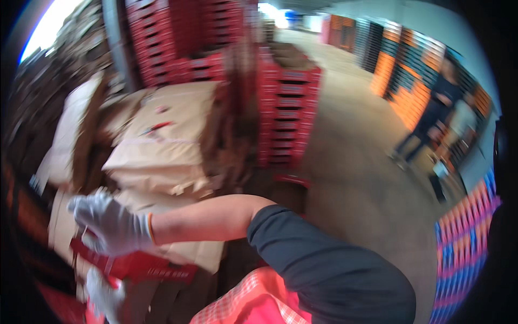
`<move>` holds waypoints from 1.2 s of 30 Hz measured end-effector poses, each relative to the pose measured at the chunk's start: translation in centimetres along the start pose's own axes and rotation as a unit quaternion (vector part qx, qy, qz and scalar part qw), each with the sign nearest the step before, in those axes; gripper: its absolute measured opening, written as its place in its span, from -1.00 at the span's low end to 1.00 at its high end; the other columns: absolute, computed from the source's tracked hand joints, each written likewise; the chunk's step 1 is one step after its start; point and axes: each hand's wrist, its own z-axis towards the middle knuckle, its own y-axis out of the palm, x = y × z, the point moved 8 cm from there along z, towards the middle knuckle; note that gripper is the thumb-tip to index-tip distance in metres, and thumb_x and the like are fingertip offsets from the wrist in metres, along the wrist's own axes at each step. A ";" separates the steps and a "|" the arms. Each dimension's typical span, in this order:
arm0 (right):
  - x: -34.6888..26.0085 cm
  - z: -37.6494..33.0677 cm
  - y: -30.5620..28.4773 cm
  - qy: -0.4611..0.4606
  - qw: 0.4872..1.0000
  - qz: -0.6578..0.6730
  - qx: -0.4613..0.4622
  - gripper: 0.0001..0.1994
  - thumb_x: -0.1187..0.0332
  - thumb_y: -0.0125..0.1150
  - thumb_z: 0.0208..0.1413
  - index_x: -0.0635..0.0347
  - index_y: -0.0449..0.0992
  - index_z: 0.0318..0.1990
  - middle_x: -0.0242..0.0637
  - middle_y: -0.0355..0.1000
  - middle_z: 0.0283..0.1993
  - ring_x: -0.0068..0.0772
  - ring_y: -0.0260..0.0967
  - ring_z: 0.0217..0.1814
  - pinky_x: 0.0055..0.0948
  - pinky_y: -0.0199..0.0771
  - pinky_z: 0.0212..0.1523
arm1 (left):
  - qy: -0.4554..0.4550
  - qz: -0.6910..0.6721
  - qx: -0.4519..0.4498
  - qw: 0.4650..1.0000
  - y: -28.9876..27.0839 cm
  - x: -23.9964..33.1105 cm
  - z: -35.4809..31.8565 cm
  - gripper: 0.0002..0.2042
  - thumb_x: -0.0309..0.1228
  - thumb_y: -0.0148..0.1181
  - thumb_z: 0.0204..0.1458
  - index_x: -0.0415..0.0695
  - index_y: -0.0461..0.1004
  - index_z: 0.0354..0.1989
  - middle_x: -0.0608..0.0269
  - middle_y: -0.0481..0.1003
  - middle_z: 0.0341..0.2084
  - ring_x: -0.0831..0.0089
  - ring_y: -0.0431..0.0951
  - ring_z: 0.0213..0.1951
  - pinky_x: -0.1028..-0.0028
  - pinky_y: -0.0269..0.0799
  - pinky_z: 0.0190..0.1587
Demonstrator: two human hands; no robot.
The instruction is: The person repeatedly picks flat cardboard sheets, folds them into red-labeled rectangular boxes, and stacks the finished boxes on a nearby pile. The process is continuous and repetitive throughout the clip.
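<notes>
My right hand [110,224], in a pale glove, reaches across to the left with its fingers curled. It is above a red box or crate [156,270] with white printing on its side. Whatever those fingers hold, if anything, is too blurred to make out. Lower down, my left hand [105,297], also gloved, is at the left side of the red box. Something red shows against that hand, and motion blur smears its fingers. Beyond the hands, a brown paper-wrapped bundle [162,135] carries a small red-and-dark tool [156,128].
Stacked red crates [288,108] rise ahead, with more at the far left. Another wrapped bundle [73,135] leans at left. Concrete floor [361,156] runs to the right. Two people [440,108] are near orange and black crate stacks [410,81]. Blue and pink crates [467,248] stand at right.
</notes>
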 end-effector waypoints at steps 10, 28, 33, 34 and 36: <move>-4.0 -11.6 -14.0 0.107 0.985 -0.137 0.001 -0.63 0.45 0.29 -0.12 0.14 0.32 -0.12 -0.25 0.38 -0.16 -0.08 0.41 -0.11 -0.13 0.35 -0.10 | 0.056 0.133 -0.077 0.987 11.9 -2.4 1.8 -0.10 0.26 0.31 -0.18 -0.27 0.35 0.18 -0.16 0.42 0.06 -0.14 0.41 0.09 0.06 0.33 0.14; -0.6 -1.0 -0.5 -0.119 0.948 -0.195 -0.221 -0.78 0.14 0.19 0.02 0.07 0.57 -0.45 -0.11 0.50 -0.49 -0.01 0.49 -0.44 -0.05 0.44 -0.44 | 0.055 -0.068 0.050 0.995 -3.7 8.5 1.3 -0.30 0.20 0.40 -0.23 -0.27 0.46 -0.22 -0.05 0.46 -0.35 -0.04 0.45 -0.25 0.07 0.34 -0.18; 0.5 -1.1 2.4 0.011 0.980 -0.036 -0.193 -0.76 0.21 0.22 0.14 0.16 0.60 -0.45 -0.12 0.48 -0.51 -0.09 0.45 -0.48 -0.16 0.41 -0.39 | -0.009 -0.094 0.018 0.995 -4.9 6.5 0.7 -0.15 0.34 0.36 -0.34 -0.32 0.48 -0.20 -0.03 0.48 -0.31 -0.01 0.48 -0.18 0.12 0.37 -0.01; 1.8 -1.7 3.5 0.131 0.963 -0.008 -0.234 -0.72 0.18 0.20 0.18 0.20 0.58 -0.44 -0.10 0.48 -0.49 -0.08 0.47 -0.43 -0.15 0.42 -0.34 | 0.000 -0.093 0.031 0.995 -5.4 6.2 0.1 -0.14 0.36 0.36 -0.35 -0.32 0.48 -0.21 -0.03 0.48 -0.31 0.02 0.48 -0.18 0.14 0.36 0.00; 1.3 -2.8 5.5 0.162 0.928 -0.038 -0.333 -0.75 0.30 0.16 0.23 0.28 0.51 -0.42 -0.19 0.45 -0.47 -0.21 0.39 -0.41 -0.35 0.39 -0.29 | -0.003 -0.086 0.010 0.996 -5.2 5.5 -0.7 -0.13 0.38 0.35 -0.36 -0.34 0.49 -0.23 -0.02 0.48 -0.31 0.05 0.48 -0.19 0.18 0.34 0.01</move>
